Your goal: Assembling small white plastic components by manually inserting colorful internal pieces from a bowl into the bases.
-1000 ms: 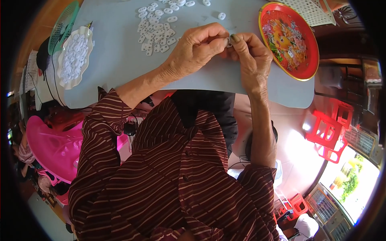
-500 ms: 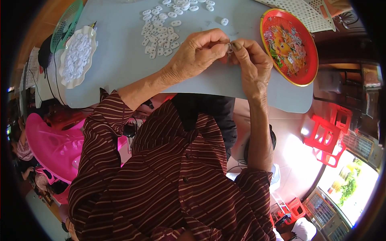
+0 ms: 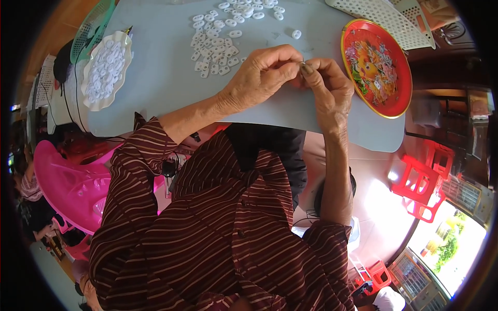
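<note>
Above the near edge of the grey table, my left hand and my right hand meet, fingertips pressed together. Both are closed in a pinch around something tiny, mostly hidden by the fingers. Left of them lie many small white plastic pieces with two holes, spread flat, with more heaped behind. One lone white piece sits apart, just beyond my fingers. To the right, a red round tray with a gold rim and flower print holds small thin silvery bits and a white piece.
A scalloped white dish full of white pieces stands at the left, beside a green mesh basket. White perforated baskets are at the back right. Below the table are a pink chair and red stools.
The view has shifted slightly, so the table things sit a little lower and further right. My hands keep their fingertip pinch; the small thing between them shows less now.
</note>
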Tool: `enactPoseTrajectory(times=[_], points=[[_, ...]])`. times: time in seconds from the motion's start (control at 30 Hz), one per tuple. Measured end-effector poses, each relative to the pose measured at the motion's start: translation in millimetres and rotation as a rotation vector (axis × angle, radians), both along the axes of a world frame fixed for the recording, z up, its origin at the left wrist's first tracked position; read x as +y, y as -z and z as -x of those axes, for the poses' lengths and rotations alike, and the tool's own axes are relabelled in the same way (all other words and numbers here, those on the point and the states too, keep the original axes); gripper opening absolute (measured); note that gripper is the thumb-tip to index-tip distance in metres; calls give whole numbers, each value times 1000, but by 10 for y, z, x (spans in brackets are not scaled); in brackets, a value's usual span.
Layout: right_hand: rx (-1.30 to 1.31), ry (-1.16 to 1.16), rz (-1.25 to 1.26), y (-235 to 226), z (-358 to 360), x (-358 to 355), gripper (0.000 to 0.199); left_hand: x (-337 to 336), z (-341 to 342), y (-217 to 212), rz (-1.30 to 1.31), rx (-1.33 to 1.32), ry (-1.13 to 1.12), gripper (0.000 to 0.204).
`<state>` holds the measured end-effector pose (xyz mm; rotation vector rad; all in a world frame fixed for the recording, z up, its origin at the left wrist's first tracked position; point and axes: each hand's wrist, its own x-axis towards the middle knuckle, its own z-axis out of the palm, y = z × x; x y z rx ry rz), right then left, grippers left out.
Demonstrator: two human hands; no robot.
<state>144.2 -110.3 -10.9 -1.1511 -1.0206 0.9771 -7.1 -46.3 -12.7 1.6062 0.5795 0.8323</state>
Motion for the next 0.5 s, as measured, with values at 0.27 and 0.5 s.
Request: enactPoseTrajectory(times=[0.27,0.5], points=[[61,-6,81,-48,23,-43,11,459,12,-160,-639,202,-179,13],[-152,-15,74,-32,38,-55,10,851,-267,-171,-828,651,10,11]])
